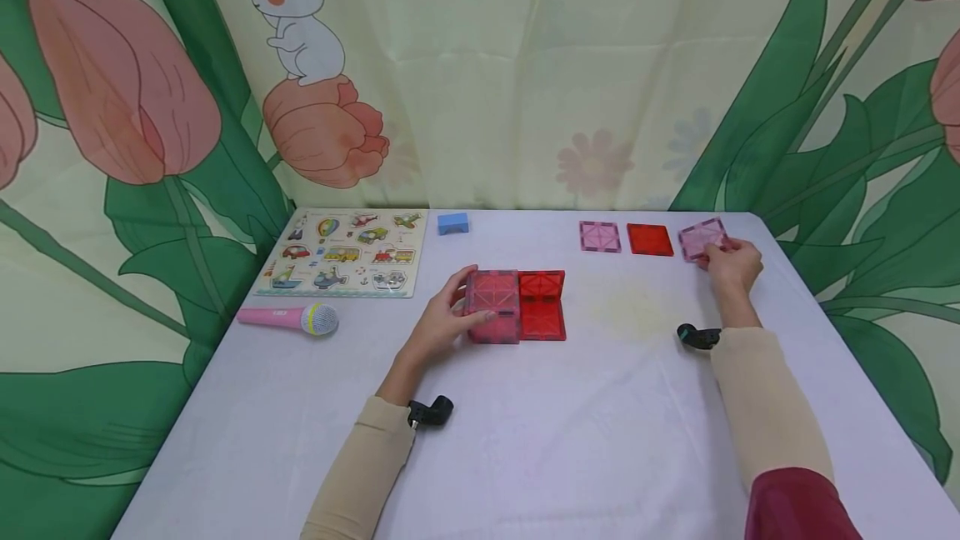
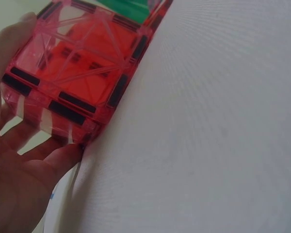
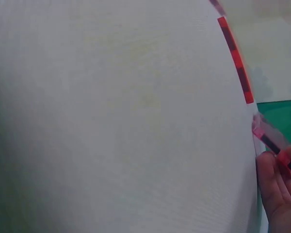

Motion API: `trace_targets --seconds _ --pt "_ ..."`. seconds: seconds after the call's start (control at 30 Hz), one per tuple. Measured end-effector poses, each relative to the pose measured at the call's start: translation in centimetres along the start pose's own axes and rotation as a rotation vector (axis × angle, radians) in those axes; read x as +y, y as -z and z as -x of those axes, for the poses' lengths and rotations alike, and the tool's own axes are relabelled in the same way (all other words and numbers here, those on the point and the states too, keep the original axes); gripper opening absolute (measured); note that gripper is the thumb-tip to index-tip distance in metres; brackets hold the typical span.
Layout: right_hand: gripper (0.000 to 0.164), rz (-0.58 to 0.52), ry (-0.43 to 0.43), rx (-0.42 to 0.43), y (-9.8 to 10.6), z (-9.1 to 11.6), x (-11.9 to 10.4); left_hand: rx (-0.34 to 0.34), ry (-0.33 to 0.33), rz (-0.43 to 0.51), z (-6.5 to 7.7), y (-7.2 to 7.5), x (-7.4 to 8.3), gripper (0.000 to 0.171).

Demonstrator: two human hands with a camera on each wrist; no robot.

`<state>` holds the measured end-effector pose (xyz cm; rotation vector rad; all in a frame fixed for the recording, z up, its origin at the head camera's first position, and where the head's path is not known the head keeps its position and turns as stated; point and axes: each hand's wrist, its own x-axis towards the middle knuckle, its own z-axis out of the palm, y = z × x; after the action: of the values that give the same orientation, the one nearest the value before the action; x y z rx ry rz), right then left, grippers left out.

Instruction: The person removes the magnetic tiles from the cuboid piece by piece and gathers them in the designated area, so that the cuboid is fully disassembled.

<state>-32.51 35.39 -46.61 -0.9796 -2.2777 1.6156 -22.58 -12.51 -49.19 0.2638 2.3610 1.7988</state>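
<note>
A cube-like build of magnetic tiles [image 1: 498,286] stands mid-table, pink and see-through, with red tiles [image 1: 543,321] joined at its right side. My left hand [image 1: 438,322] grips the build from its left, thumb across the near face. In the left wrist view the fingers wrap the pink frame [image 2: 80,60], with red showing through it. At the table's far right, my right hand [image 1: 737,265] pinches a pink square magnetic tile [image 1: 699,235] by its near right corner. The right wrist view shows that tile tilted, its dark edge magnets visible.
Left of the held tile lie a red square tile [image 1: 650,240] and another pink tile [image 1: 600,237]. A blue block [image 1: 453,223] sits at the back edge beside a picture puzzle board [image 1: 345,253]. A pink toy microphone [image 1: 285,318] lies at the left.
</note>
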Motion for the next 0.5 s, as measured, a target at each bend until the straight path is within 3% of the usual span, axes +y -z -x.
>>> trace_targets --seconds 0.3,0.5 --pt "0.060 0.167 0.061 0.020 -0.34 -0.53 0.68 0.000 -0.011 0.009 -0.11 0.00 -0.13 0.088" --pt "0.060 0.259 0.044 -0.003 -0.26 -0.31 0.23 0.003 -0.012 0.004 -0.12 0.10 -0.07 0.087"
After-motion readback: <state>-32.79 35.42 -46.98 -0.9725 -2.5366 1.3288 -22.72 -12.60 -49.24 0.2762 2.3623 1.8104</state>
